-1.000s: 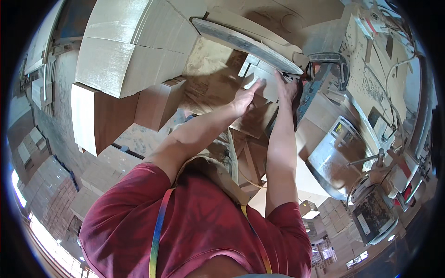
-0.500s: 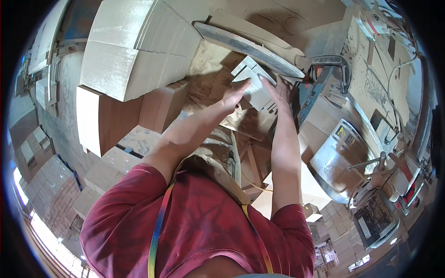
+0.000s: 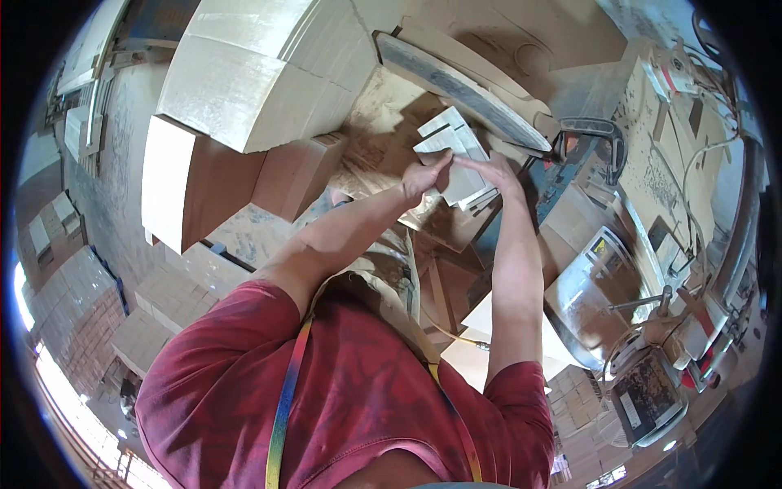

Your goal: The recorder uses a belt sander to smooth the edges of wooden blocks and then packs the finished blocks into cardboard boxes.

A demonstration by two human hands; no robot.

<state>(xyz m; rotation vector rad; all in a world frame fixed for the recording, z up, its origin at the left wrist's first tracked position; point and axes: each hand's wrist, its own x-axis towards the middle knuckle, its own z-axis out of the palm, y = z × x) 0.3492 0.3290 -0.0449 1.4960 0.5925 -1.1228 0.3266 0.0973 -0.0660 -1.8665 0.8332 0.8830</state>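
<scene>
A small stack of pale, flat wooden pieces [image 3: 464,145] lies between my hands, its pieces slightly out of line at the edges. My left hand [image 3: 422,177] grips the stack's near left side, thumb on top. From the right, my right hand [image 3: 495,173] holds the same pieces, its thumb stretched across the top toward the left thumb. The other fingers of both hands are mostly hidden by the pieces and the hands themselves. Beneath is a dusty work surface [image 3: 371,122], and just beyond stands a long board edge [image 3: 464,85].
Tall stacks of pale panels [image 3: 224,90] and brown-sided blocks [image 3: 220,175] stand at the left. A dark clamp [image 3: 611,134] grips the table to the right. Nearer stands a shiny metal drum-shaped housing [image 3: 590,297]. A hose [image 3: 460,341] hangs below the work surface.
Both thumbs have come closer together on top of the stack, and the pieces have turned slightly and spread at the near edge. The whole view has shifted a little.
</scene>
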